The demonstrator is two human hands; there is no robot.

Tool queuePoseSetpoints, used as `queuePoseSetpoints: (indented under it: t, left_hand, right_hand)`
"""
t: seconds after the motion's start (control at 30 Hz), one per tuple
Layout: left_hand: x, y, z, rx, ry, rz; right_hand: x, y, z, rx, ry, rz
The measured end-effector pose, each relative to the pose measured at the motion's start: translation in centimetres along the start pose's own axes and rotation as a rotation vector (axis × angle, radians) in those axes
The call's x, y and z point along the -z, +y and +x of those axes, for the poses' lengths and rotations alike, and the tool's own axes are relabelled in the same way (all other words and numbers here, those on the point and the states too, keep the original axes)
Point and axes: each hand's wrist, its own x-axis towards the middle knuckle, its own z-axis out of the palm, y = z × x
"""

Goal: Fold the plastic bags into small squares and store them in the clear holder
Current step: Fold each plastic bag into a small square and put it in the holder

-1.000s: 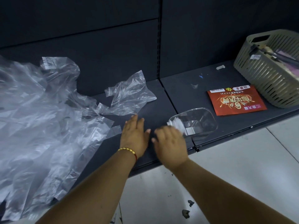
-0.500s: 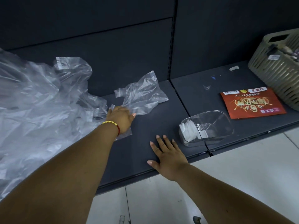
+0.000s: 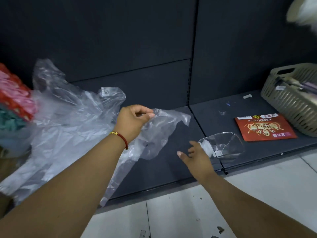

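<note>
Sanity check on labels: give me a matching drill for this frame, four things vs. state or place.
Things:
1. left hand
2. right hand
3. clear holder
4. red flyer

States:
A. lying flat on the shelf beside the basket
B. open, holding nothing
C. pinching a clear plastic bag
D. on its side, folded white squares inside

Pairs: 1-C, 2-B, 3-D, 4-A

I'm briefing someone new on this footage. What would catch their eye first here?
Probably the big heap of clear plastic bags on the left of the dark shelf, with the left hand pinching one bag from it. Next, the red flyer at right and the clear holder before it, beside the open right hand.
</note>
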Motion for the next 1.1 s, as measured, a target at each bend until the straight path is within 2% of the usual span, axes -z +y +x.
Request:
queuePoseSetpoints:
  t: [0.07, 0.17, 0.27, 0.37, 0.53, 0.6, 0.73, 0.9, 1.0, 1.1]
  left_hand:
    - [1.5, 1.6, -1.4, 0.012, 0.0, -0.071]
    - [3.6, 3.5, -3.3, 0.029, -0.027, -0.168]
    - [5.4, 5.7, -5.5, 0.02, -0.052, -0.259]
    - [6.9, 7.6, -7.7, 0.019, -0.075, -0.317]
    - [8.8, 10.0, -11.0, 0.131, -0.079, -0.357]
    - [9.5, 10.5, -11.9, 0.164, -0.077, -0.402]
    - [11.1, 10.8, -13.7, 0.199, -0.064, -0.376]
    - [13.5, 10.4, -15.9, 0.318, -0.139, -0.408]
    - [14.4, 10.1, -17.2, 0.288, -0.169, -0.468]
    - [14.0, 9.4, -17.4, 0.243, -0.125, -0.344]
  right_hand:
    - [1.6, -2.1, -0.8, 0.093, 0.175, 0.123]
    - [3.9, -4.7, -2.1, 0.325, 0.311, 0.05]
    - [5.5, -6.4, -3.4, 0.491, 0.243, -0.032]
    - [6.2, -8.0, -5.0, 0.576, 0.12, -0.126]
    - [5.6, -11.0, -7.9, 0.707, 0.003, -0.146]
    - [5.5, -11.9, -8.7, 0.723, -0.013, -0.163]
    - [6.9, -13.6, -10.3, 0.626, -0.081, -0.185]
    - [9.1, -14.9, -12.0, 0.576, -0.104, -0.221]
    - [9.6, -15.3, -12.4, 0.566, -0.039, -0.25]
    - [9.9, -15.6, -12.8, 0.543, -0.034, -0.253]
